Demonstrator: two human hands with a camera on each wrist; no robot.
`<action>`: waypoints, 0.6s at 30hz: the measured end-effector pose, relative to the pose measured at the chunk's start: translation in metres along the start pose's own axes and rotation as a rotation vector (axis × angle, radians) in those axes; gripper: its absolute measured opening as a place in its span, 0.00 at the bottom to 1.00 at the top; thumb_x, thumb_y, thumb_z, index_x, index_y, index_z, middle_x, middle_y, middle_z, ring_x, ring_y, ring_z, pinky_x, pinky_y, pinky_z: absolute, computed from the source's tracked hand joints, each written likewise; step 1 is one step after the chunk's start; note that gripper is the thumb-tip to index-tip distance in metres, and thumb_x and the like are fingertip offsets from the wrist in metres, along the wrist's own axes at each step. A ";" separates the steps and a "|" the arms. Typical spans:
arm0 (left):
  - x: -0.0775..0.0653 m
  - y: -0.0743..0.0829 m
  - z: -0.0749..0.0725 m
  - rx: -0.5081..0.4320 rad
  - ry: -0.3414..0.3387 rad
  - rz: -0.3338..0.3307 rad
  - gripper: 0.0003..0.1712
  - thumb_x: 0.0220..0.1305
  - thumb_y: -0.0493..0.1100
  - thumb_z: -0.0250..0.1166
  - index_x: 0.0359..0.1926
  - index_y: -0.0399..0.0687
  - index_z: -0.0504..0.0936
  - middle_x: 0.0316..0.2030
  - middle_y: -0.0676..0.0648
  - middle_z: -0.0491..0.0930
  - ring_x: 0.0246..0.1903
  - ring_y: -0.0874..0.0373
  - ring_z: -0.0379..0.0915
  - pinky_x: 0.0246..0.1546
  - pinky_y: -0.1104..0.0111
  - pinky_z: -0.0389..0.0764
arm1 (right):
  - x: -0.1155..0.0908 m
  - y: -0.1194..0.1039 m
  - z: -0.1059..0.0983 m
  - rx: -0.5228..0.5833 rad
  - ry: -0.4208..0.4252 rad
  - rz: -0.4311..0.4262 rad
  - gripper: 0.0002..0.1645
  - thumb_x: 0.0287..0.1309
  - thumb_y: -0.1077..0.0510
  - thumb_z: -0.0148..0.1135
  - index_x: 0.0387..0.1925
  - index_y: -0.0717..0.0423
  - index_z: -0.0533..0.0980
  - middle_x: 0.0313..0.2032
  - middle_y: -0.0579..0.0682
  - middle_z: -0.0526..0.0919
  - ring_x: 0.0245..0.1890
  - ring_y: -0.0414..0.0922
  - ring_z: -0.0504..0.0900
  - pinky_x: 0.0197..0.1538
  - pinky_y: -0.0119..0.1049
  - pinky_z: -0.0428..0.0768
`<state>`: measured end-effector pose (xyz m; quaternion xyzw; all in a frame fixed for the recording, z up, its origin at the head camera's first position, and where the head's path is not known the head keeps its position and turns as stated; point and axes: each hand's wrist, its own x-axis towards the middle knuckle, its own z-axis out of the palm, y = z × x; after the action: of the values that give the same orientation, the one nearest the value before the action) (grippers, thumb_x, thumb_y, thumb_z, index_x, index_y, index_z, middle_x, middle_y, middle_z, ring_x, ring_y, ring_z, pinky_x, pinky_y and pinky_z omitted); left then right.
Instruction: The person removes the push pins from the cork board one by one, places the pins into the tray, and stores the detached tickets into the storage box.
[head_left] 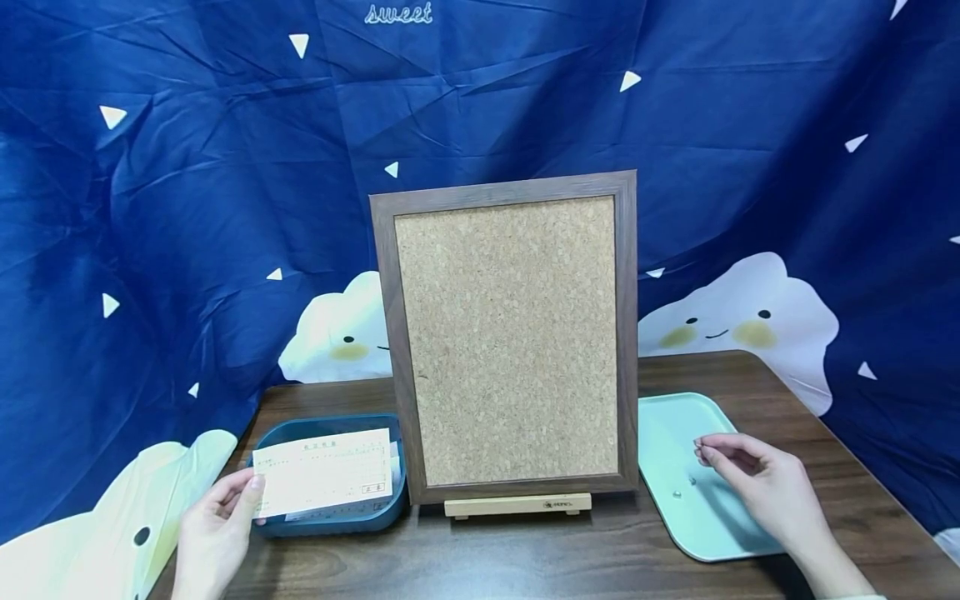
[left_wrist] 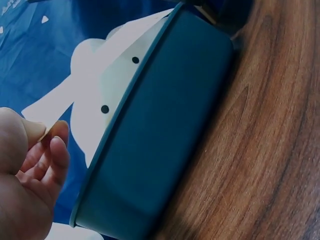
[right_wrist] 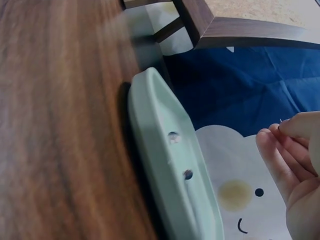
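Note:
My left hand [head_left: 217, 525] pinches the left edge of a white printed paper slip [head_left: 322, 475] between thumb and fingers. The slip is held over a blue plastic basket [head_left: 330, 527], where more paper shows beneath it. In the left wrist view the slip [left_wrist: 95, 70] appears nearly edge-on above the basket's rim. Over the pale green tray [head_left: 675, 408], my right hand [head_left: 765, 483] pinches a tiny thumbtack, mostly hidden by the fingertips; a thin point shows above them in the right wrist view. Two small shiny thumbtacks [right_wrist: 188, 174] lie on the tray below.
A framed cork board [head_left: 510, 350] stands upright in the middle on a light wooden stand [head_left: 517, 505], between basket and tray. All rest on a dark wooden table [head_left: 480, 558]. Behind hangs a blue curtain [head_left: 487, 100] printed with clouds and white triangles.

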<state>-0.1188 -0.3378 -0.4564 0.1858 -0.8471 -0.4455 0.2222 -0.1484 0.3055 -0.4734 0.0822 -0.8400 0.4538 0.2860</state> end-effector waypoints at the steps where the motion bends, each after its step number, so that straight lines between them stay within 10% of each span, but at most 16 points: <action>1: 0.000 -0.001 0.000 0.006 0.002 0.003 0.18 0.80 0.45 0.65 0.58 0.34 0.86 0.31 0.69 0.82 0.31 0.78 0.76 0.31 0.82 0.78 | -0.001 0.001 0.000 -0.003 -0.005 0.009 0.11 0.57 0.78 0.73 0.42 0.70 0.87 0.34 0.19 0.88 0.34 0.17 0.85 0.40 0.12 0.78; 11: 0.004 -0.002 0.003 0.091 -0.006 0.042 0.17 0.80 0.43 0.64 0.57 0.33 0.87 0.44 0.36 0.89 0.34 0.85 0.71 0.33 0.87 0.74 | -0.007 0.016 0.000 -0.020 -0.040 0.036 0.09 0.59 0.76 0.72 0.42 0.70 0.87 0.35 0.17 0.87 0.35 0.15 0.84 0.40 0.11 0.78; 18: 0.005 -0.002 0.004 0.122 -0.041 0.057 0.17 0.81 0.42 0.63 0.58 0.32 0.86 0.50 0.31 0.89 0.36 0.90 0.67 0.35 0.91 0.71 | -0.011 0.025 0.003 -0.040 -0.044 0.021 0.09 0.58 0.77 0.72 0.41 0.69 0.87 0.34 0.22 0.88 0.35 0.15 0.83 0.40 0.11 0.77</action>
<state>-0.1249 -0.3389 -0.4588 0.1655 -0.8821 -0.3902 0.2054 -0.1504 0.3159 -0.4984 0.0776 -0.8557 0.4378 0.2645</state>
